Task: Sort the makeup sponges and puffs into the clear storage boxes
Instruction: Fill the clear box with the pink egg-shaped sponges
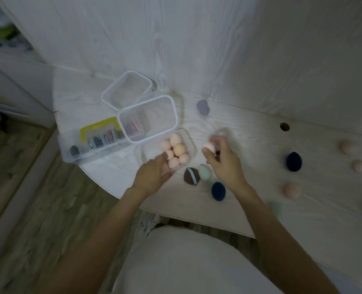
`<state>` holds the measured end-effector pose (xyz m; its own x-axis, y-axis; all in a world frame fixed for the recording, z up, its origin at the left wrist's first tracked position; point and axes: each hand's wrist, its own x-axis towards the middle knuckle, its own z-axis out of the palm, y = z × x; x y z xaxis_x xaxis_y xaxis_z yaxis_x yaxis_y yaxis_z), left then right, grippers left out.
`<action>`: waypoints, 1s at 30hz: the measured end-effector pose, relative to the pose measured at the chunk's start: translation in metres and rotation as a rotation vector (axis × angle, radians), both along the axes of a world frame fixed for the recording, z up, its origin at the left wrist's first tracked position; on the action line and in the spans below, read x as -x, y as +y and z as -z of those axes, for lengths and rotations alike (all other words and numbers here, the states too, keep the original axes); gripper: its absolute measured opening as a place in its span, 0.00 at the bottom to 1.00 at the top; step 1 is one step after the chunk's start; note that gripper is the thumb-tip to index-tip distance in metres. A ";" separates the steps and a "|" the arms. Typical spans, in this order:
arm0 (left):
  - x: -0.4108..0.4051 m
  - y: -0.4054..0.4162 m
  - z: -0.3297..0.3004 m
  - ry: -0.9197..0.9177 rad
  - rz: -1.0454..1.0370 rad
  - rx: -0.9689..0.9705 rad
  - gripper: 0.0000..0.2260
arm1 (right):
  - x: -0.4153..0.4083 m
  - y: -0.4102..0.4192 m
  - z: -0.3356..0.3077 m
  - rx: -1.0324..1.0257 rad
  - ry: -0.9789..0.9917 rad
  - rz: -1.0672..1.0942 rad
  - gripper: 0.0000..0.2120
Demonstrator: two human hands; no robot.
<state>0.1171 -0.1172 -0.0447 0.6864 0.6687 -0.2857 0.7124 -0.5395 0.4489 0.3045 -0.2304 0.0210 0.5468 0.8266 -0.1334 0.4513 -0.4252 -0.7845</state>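
Note:
A small clear box (pixel 191 143) near the table's front edge holds several pink and peach sponges (pixel 176 150). My left hand (pixel 152 174) grips that box at its near corner. My right hand (pixel 222 162), blurred, pinches a pink sponge (pixel 209 147) just right of the box. Below it lie a brown puff with a blue band (pixel 191 176), a mint sponge (pixel 204 171) and a navy sponge (pixel 218 190). Another navy sponge (pixel 294 161), a purple sponge (pixel 203 107) and several pink ones (pixel 292 190) are scattered to the right.
Two empty clear boxes (pixel 148 119) (pixel 126 90) stand behind the filled one. A long clear organizer with a yellow handle (pixel 91 143) sits at the left table edge. The white table (pixel 260 134) has a round hole (pixel 284 126). Wooden floor lies to the left.

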 end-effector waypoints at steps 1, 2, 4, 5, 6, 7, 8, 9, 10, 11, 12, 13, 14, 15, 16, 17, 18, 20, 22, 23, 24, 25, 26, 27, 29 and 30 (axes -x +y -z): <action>0.002 0.001 0.001 -0.002 0.024 -0.016 0.24 | 0.012 0.018 -0.001 0.015 0.009 -0.088 0.12; 0.002 0.000 0.002 0.006 0.052 -0.037 0.24 | 0.022 0.035 0.000 0.028 0.013 -0.162 0.11; 0.004 0.000 0.006 0.001 0.078 -0.071 0.27 | 0.038 0.069 0.007 0.042 0.030 -0.266 0.11; 0.004 -0.001 0.007 -0.005 0.083 -0.071 0.27 | 0.043 0.083 0.012 0.051 0.034 -0.305 0.12; 0.003 -0.002 0.006 -0.018 0.078 -0.070 0.24 | 0.047 0.095 0.017 0.062 0.030 -0.350 0.14; 0.004 -0.003 0.006 -0.045 0.067 -0.073 0.22 | 0.050 0.104 0.023 0.075 0.026 -0.411 0.16; 0.003 -0.005 0.004 -0.073 0.051 -0.073 0.20 | 0.053 0.110 0.027 0.086 0.024 -0.478 0.18; 0.005 -0.005 0.004 -0.106 0.026 -0.074 0.19 | 0.056 0.115 0.032 0.097 0.021 -0.545 0.19; 0.006 -0.006 0.004 -0.124 0.005 -0.074 0.19 | 0.058 0.117 0.036 0.098 0.015 -0.603 0.20; 0.006 -0.006 0.004 -0.134 -0.001 -0.080 0.18 | 0.059 0.117 0.041 0.095 -0.001 -0.645 0.20; 0.006 -0.006 0.004 -0.133 -0.002 -0.079 0.18 | 0.058 0.117 0.046 0.086 -0.028 -0.678 0.21; 0.007 -0.006 0.005 -0.125 -0.001 -0.080 0.19 | 0.057 0.117 0.051 0.089 -0.067 -0.706 0.22; 0.008 -0.006 0.005 -0.112 0.005 -0.085 0.19 | 0.055 0.117 0.054 0.095 -0.105 -0.728 0.21; 0.009 -0.005 0.005 -0.106 0.016 -0.106 0.19 | 0.053 0.117 0.055 0.108 -0.143 -0.749 0.20; 0.011 -0.004 0.004 -0.104 0.023 -0.132 0.19 | 0.051 0.117 0.055 0.121 -0.184 -0.778 0.19; 0.014 -0.004 0.003 -0.100 0.027 -0.151 0.18 | 0.050 0.118 0.055 0.138 -0.229 -0.812 0.17; 0.018 -0.004 0.001 -0.093 0.028 -0.167 0.18 | 0.050 0.119 0.054 0.153 -0.281 -0.843 0.16; 0.022 -0.005 0.001 -0.064 0.002 -0.190 0.20 | 0.051 0.120 0.055 0.206 -0.408 -0.895 0.13; 0.024 -0.004 0.001 -0.043 -0.029 -0.201 0.21 | 0.051 0.120 0.056 0.268 -0.492 -0.930 0.11; 0.025 -0.003 0.002 -0.022 -0.032 -0.231 0.22 | 0.050 0.118 0.056 0.285 -0.493 -0.949 0.11; 0.026 -0.002 0.004 0.009 -0.036 -0.297 0.22 | 0.049 0.116 0.056 0.281 -0.498 -0.975 0.11; 0.027 0.000 0.006 0.040 -0.047 -0.364 0.23 | 0.048 0.115 0.056 0.250 -0.524 -1.006 0.11; 0.028 0.002 0.008 0.043 -0.064 -0.417 0.25 | 0.046 0.114 0.056 0.216 -0.552 -1.025 0.11; 0.029 0.003 0.010 0.047 -0.064 -0.400 0.27 | 0.045 0.113 0.056 0.183 -0.556 -1.017 0.12; 0.030 0.004 0.013 0.072 -0.023 -0.280 0.30 | 0.042 0.113 0.053 0.173 -0.561 -0.951 0.15; 0.030 0.004 0.015 0.080 -0.008 -0.222 0.29 | 0.043 0.115 0.052 0.186 -0.579 -0.926 0.15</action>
<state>0.0869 -0.1132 -0.0598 0.6622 0.7263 -0.1846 0.7454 -0.6132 0.2615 0.2616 -0.1158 -0.0306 -0.2527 0.9417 -0.2222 0.9337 0.1771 -0.3111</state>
